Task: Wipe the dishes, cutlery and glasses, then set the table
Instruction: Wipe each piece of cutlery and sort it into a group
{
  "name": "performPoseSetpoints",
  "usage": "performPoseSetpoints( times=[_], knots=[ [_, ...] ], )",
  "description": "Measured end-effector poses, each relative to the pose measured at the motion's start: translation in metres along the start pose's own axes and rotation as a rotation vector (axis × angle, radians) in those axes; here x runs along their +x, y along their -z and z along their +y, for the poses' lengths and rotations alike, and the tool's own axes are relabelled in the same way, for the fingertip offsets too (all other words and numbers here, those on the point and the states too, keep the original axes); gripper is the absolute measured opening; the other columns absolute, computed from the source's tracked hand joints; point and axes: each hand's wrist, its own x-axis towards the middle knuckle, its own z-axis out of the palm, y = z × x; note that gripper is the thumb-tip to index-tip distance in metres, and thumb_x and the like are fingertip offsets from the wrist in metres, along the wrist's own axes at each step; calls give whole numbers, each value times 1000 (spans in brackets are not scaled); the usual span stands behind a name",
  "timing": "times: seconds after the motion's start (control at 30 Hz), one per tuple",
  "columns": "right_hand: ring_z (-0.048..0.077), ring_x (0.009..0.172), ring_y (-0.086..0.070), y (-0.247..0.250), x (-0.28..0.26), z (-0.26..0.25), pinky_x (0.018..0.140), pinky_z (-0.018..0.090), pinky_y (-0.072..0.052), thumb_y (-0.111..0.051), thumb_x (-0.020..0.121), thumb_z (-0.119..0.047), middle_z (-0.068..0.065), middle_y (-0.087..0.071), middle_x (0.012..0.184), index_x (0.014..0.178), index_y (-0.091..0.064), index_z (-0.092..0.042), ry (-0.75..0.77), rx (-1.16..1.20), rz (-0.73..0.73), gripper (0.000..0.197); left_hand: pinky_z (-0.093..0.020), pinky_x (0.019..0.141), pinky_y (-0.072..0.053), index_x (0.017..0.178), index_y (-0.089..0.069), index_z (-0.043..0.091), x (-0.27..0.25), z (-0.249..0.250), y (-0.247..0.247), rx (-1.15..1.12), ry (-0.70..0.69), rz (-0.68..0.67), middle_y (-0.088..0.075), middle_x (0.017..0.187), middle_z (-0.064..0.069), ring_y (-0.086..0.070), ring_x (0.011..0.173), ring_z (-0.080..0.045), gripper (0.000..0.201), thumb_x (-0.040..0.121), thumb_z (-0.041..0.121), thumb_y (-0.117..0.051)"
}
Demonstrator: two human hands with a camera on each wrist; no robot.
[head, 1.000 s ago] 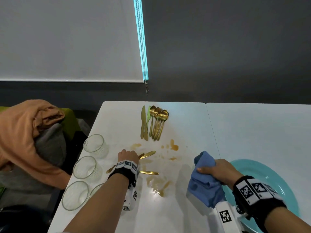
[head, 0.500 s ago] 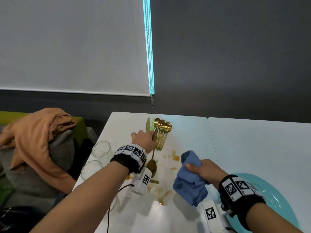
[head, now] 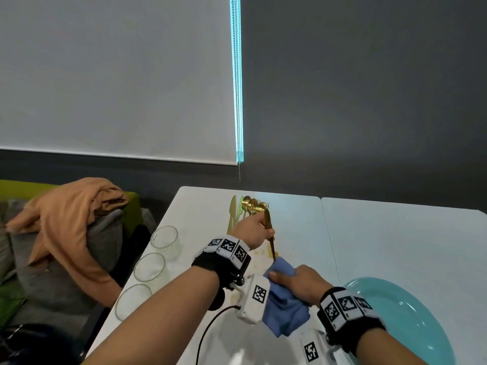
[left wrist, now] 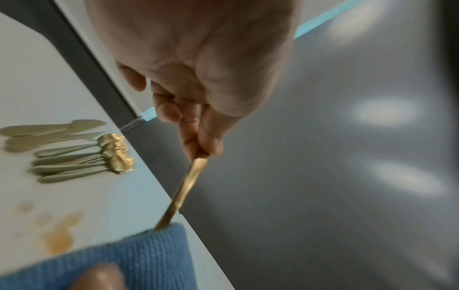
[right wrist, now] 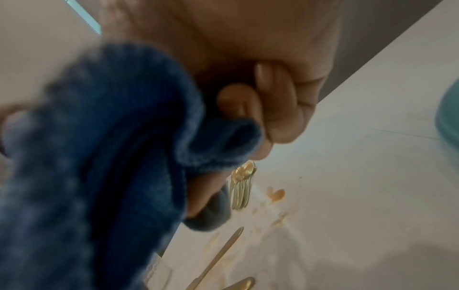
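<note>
My left hand [head: 259, 229] [left wrist: 198, 143] pinches a slim gold piece of cutlery [head: 271, 246] [left wrist: 183, 188] by its upper end, above the white table [head: 395, 246]. The lower end goes into a blue cloth [head: 286, 306] [left wrist: 149, 255] [right wrist: 99, 157] and is hidden there. My right hand [head: 297, 283] [right wrist: 273, 102] grips that cloth, bunched around the cutlery's tip. A tidy pile of gold knives, spoons and forks [head: 247, 206] [left wrist: 74, 157] [right wrist: 240, 188] lies at the table's far edge.
Three empty glasses [head: 164, 242] stand in a row along the table's left edge. A teal plate [head: 411, 325] lies at the near right. Brown spills [left wrist: 59, 237] [right wrist: 275, 194] stain the middle, with more gold cutlery [right wrist: 223, 253] lying there. Clothes [head: 73, 219] are heaped on a seat at the left.
My left hand lifted one gold piece off the stained table and raised it. My right hand brought the blue cloth leftward and closed it around the piece's lower end.
</note>
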Motion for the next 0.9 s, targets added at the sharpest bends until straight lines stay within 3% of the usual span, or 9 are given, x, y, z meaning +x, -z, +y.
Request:
performPoseSetpoints(
  times=[0.1, 0.23, 0.37, 0.43, 0.53, 0.6, 0.7, 0.8, 0.9],
  knots=[
    [12, 63, -55, 5, -6, 6, 53, 20, -42, -64, 83, -45, 1, -60, 73, 78, -58, -12, 14, 59, 13, 34, -33, 92, -44, 73, -52, 19, -5, -8, 1, -183, 65, 52, -72, 98, -7, -59, 93, -19, 20, 92, 16, -57],
    [19, 77, -59, 14, -8, 14, 71, 30, -48, -66, 84, -21, 8, -65, 87, 88, -62, -12, 54, 168, 36, 11, -38, 100, -43, 89, -59, 14, -11, -13, 2, -253, 93, 82, -67, 102, -6, -59, 102, -23, 5, 92, 18, -57],
    [19, 84, -56, 30, -10, 12, 61, 19, -43, -64, 85, -23, 6, -61, 95, 91, -57, -14, 47, -35, 111, 14, -39, 105, -30, 116, -52, 22, -8, -18, 9, 99, 37, 114, -63, 115, 2, -54, 113, -21, 31, 89, 36, -59],
    [17, 83, -54, 41, -10, 8, 59, 18, -39, -63, 86, -29, 3, -57, 94, 94, -57, -14, 23, -166, 139, 18, -41, 104, -23, 129, -47, 28, -4, -23, 20, 377, -80, 147, -61, 120, 5, -49, 119, -21, 41, 90, 36, -57],
    [14, 75, -57, 58, -5, 2, 61, 20, -44, -63, 86, -27, 6, -63, 92, 79, -60, -14, 2, -52, 216, 15, -44, 108, -17, 116, -58, 33, 8, -34, 35, 783, -264, 71, -62, 117, 8, -43, 122, -20, 26, 96, 26, -45],
    [16, 75, -59, 69, -1, -7, 63, 23, -46, -65, 84, -27, 9, -66, 91, 76, -61, -14, -9, -7, 252, 16, -42, 108, -17, 117, -54, 29, 13, -35, 43, 854, -317, 113, -62, 117, 7, -43, 121, -20, 24, 95, 31, -47],
    [15, 77, -57, 82, 10, -21, 59, 18, -42, -64, 84, -34, 4, -63, 90, 86, -59, -14, -30, -257, 212, 21, -39, 108, -20, 123, -48, 26, 25, -28, 59, 843, -376, 260, -54, 125, 6, -43, 122, -20, 34, 93, 43, -46],
    [17, 82, -57, 86, 18, -35, 66, 21, -42, -64, 83, -35, 3, -62, 92, 88, -59, -16, -18, -370, 168, 21, -46, 113, -13, 138, -37, 32, 39, -32, 68, 903, -420, 129, -47, 138, 6, -36, 130, -22, 41, 98, 40, -40],
    [17, 85, -57, 83, 22, -42, 70, 20, -41, -64, 84, -35, 3, -61, 94, 92, -60, -15, -1, -389, 169, 22, -49, 112, -9, 126, -52, 32, 45, -38, 70, 950, -483, 23, -59, 123, 6, -39, 126, -22, 31, 101, 32, -34]
  ],
)
